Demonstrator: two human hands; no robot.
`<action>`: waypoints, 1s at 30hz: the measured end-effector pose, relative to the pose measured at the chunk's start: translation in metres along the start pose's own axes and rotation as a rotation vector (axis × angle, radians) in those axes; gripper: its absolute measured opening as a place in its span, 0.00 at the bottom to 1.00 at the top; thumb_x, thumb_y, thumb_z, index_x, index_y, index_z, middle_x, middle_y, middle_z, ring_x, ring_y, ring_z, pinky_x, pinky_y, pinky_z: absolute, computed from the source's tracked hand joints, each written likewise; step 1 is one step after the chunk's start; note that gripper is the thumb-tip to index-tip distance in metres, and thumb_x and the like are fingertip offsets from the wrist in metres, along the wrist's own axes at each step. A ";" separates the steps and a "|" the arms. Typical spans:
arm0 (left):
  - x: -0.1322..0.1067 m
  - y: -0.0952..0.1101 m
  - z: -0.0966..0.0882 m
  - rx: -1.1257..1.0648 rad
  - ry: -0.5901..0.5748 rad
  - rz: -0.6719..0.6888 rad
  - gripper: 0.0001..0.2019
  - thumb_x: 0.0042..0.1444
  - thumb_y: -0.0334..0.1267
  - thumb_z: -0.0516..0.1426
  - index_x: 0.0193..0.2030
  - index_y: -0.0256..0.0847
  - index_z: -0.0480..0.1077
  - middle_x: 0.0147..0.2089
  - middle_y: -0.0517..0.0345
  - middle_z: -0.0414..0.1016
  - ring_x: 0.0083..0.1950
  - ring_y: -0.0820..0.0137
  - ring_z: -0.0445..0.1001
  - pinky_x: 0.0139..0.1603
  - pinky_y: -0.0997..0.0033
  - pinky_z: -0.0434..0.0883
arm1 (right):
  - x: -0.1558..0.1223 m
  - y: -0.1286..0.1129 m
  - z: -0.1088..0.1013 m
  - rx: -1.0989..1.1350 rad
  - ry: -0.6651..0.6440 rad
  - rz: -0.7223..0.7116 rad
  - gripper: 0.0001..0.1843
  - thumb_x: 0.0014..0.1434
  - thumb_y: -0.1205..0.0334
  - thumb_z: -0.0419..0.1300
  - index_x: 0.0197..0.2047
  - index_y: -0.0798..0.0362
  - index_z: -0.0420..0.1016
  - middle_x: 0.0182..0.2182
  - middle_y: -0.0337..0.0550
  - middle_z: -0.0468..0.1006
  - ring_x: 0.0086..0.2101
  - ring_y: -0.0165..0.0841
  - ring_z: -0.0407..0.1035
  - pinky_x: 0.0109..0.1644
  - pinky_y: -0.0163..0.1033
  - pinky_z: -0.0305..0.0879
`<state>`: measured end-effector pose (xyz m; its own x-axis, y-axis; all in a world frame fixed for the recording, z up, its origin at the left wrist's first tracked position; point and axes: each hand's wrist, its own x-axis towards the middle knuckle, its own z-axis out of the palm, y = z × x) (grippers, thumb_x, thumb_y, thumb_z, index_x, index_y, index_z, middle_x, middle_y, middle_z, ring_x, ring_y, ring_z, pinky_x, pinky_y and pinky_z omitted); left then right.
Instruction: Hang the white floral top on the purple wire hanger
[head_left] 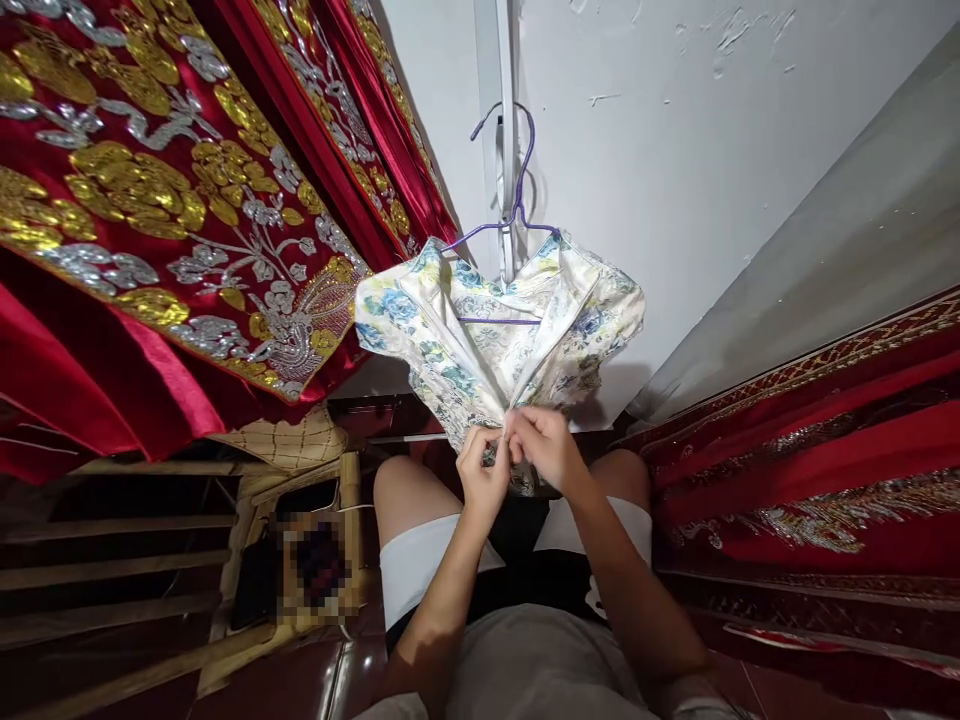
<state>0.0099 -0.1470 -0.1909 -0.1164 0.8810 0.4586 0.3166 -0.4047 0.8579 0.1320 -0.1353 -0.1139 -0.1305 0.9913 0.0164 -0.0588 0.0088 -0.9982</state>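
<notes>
A short-sleeved floral garment (442,365) in white, blue and yellow hangs by its shoulders on a purple hanger (529,150) in front of me. Its front edges come together in a V, and at the bottom of that V both my hands meet. My left hand (482,462) pinches the cloth with thumb and forefinger. Close against it, my right hand (541,440) has its fingers curled onto the other edge at the same spot. Any fastener between the fingertips is too small to make out. Below the hands the lower part of the garment is partly hidden.
Red cloth with gold and silver sequin flowers (142,190) hangs at the left. More red embroidered fabric (840,480) is at the right. A pale wall (637,120) stands behind the hanger. A bamboo rack (112,580) with a blurred item is at lower left.
</notes>
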 end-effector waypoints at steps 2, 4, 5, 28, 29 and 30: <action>0.007 -0.004 0.000 0.011 -0.082 0.010 0.08 0.64 0.40 0.56 0.34 0.43 0.72 0.33 0.54 0.71 0.37 0.63 0.70 0.42 0.65 0.68 | 0.026 -0.032 -0.010 0.009 0.092 -0.066 0.24 0.64 0.44 0.60 0.23 0.51 0.66 0.15 0.34 0.66 0.17 0.25 0.55 0.22 0.34 0.52; 0.015 -0.011 -0.003 0.042 -0.197 0.040 0.08 0.64 0.39 0.55 0.33 0.43 0.71 0.33 0.53 0.71 0.38 0.63 0.70 0.43 0.65 0.67 | 0.057 -0.067 -0.018 0.053 0.182 -0.106 0.22 0.62 0.44 0.63 0.25 0.51 0.66 0.16 0.34 0.66 0.17 0.24 0.56 0.20 0.33 0.51; 0.019 -0.015 -0.004 0.069 -0.254 0.056 0.09 0.64 0.38 0.54 0.33 0.43 0.71 0.33 0.53 0.71 0.38 0.63 0.70 0.43 0.65 0.67 | 0.071 -0.083 -0.020 0.080 0.195 -0.146 0.22 0.62 0.44 0.63 0.26 0.51 0.67 0.16 0.34 0.65 0.17 0.24 0.56 0.20 0.33 0.50; 0.209 0.077 -0.091 -0.381 0.534 0.304 0.08 0.70 0.31 0.55 0.36 0.37 0.69 0.36 0.61 0.69 0.44 0.74 0.72 0.52 0.73 0.69 | 0.059 -0.013 -0.014 -0.277 0.187 -0.187 0.20 0.60 0.56 0.58 0.19 0.50 0.62 0.15 0.33 0.61 0.21 0.28 0.56 0.28 0.36 0.52; 0.210 0.061 -0.098 -0.527 0.555 0.146 0.10 0.71 0.32 0.53 0.35 0.37 0.68 0.35 0.61 0.69 0.44 0.75 0.73 0.51 0.74 0.71 | 0.051 -0.003 -0.014 -0.223 0.177 -0.171 0.19 0.60 0.56 0.58 0.19 0.50 0.63 0.15 0.34 0.63 0.20 0.28 0.57 0.29 0.36 0.53; 0.208 0.044 -0.102 -0.686 0.569 -0.040 0.11 0.72 0.33 0.51 0.36 0.37 0.67 0.34 0.60 0.71 0.43 0.73 0.75 0.50 0.73 0.73 | 0.043 0.006 -0.013 -0.156 0.174 -0.161 0.18 0.59 0.56 0.58 0.19 0.50 0.64 0.15 0.34 0.63 0.20 0.28 0.57 0.28 0.36 0.53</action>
<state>-0.0966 -0.0069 -0.0341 -0.6225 0.7164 0.3150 -0.3092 -0.5949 0.7420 0.1385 -0.0912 -0.1199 0.0412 0.9830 0.1791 0.0902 0.1749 -0.9805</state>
